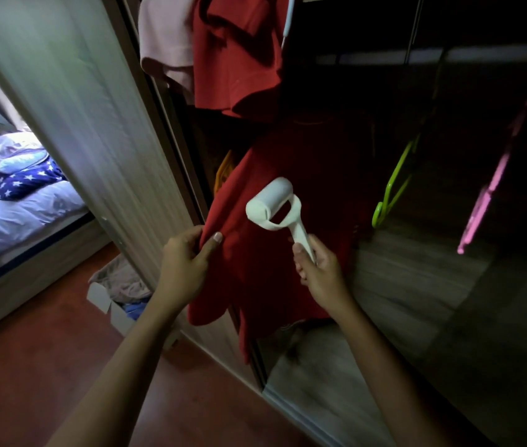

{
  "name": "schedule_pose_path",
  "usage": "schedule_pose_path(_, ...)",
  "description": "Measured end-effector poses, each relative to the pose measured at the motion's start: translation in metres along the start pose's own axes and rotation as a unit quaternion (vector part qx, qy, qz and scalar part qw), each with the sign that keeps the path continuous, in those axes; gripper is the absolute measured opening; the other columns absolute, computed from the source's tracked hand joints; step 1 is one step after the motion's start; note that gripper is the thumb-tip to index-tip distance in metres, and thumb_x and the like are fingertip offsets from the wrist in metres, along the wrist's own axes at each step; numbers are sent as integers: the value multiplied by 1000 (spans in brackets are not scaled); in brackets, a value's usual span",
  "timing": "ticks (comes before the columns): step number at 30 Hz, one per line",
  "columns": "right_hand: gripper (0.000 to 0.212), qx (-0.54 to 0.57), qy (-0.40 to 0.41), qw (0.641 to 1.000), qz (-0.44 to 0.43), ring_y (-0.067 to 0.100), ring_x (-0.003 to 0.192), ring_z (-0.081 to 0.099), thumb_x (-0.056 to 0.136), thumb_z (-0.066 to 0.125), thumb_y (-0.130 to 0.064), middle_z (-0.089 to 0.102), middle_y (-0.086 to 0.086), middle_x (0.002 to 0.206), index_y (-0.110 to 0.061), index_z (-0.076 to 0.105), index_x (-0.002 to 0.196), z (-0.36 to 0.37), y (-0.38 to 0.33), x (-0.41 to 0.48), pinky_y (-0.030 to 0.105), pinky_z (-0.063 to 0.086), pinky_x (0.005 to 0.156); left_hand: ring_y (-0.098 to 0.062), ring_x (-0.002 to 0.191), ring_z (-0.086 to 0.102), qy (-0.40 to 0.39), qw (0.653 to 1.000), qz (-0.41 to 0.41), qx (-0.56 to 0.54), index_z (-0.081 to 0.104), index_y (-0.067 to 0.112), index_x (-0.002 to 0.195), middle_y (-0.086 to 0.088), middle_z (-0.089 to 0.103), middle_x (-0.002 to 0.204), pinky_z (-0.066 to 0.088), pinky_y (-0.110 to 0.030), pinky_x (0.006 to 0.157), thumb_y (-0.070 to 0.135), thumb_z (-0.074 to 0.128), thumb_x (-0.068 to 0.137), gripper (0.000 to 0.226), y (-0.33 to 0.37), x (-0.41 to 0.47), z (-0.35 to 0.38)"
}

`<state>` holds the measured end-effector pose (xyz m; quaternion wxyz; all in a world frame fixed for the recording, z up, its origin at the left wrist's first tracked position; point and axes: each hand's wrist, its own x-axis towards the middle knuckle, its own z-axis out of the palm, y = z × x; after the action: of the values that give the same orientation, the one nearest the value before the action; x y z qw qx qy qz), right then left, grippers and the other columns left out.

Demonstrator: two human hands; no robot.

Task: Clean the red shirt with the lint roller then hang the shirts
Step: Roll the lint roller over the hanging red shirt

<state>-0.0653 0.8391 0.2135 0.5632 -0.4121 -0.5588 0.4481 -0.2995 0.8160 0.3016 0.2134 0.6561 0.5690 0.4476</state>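
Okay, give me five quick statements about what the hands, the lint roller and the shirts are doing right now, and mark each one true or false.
1. The right hand holds the lint roller by its handle. True.
2. The left hand lies flat on the floor. False: it pinches the edge of the red shirt.
3. The roller head is white. True.
4. The green hanger carries the red shirt. False: it hangs bare to the right of the shirt.
5. A pink shirt hangs above, beside another red garment. True.
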Motion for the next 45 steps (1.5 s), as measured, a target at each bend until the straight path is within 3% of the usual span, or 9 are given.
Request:
schedule_pose_path(6,13,-64,-33,995,65,-7,66,55,99,57,-34,59,-26,71,-24,61,107,7,59,-27,12,40,63,-29,79,75,17,1000,8,0,74,13,101,-6,77,86,59,-55,69,38,58,97,30,0,-4,1)
schedule_pose_path(11,29,-157,-96,968,174,-1,85,61,96,57,-46,66,-14,91,-23,64,113,0,143,-67,22,46,78,-25,84,75,13,1000,-5,-6,72,18,101,-6,76,92,60,-56,74,25,59,101,15,5,-11,2)
schedule_pose_path(16,15,-259,-158,917,261,2,88,60,99,56,-30,63,-16,92,-26,61,113,-9,173,-88,22,45,78,-31,87,72,13,1000,-6,-7,70,26,96,-10,76,93,58,-58,78,28,59,101,12,15,-17,3)
schedule_pose_path(21,16,-218,-88,950,204,9,86,65,97,62,-28,69,-4,93,-19,67,109,-12,152,-60,33,52,79,-34,86,73,20,1000,-9,-14,73,17,100,-11,76,91,58,-59,76,33,60,98,21,16,-18,4)
schedule_pose_path(24,3,-138,-1,984,112,5,68,54,96,64,-19,62,-1,81,-21,66,97,-15,106,-35,24,43,64,-18,82,75,19,1000,-8,-10,69,27,99,1,76,90,62,-48,74,22,59,101,12,16,-19,8)
schedule_pose_path(28,12,-54,98,994,3,4,57,46,99,60,-23,50,-4,68,-14,63,91,-26,41,-12,19,38,53,-10,85,75,7,1000,-5,-23,68,24,108,4,75,95,64,-40,77,23,58,101,13,16,-23,9)
schedule_pose_path(34,18,-57,105,993,-5,6,58,47,101,55,-31,50,-4,70,-14,61,100,-43,30,11,16,39,52,-22,87,75,7,1000,-9,-16,70,23,107,-5,76,96,61,-54,79,25,59,101,13,19,-22,8)
schedule_pose_path(41,9,-163,31,970,176,15,68,54,98,61,-23,57,0,76,-15,64,99,-54,157,-16,29,42,65,-26,87,75,14,1000,-14,-18,72,18,107,-7,77,94,60,-57,79,25,59,101,16,21,-25,9)
schedule_pose_path(45,23,-233,-34,930,282,20,84,59,95,65,-14,64,12,91,4,67,109,-59,205,-40,25,40,70,-31,86,74,16,1000,-6,-19,74,14,107,-9,77,93,59,-59,77,28,61,101,21,17,-25,9)
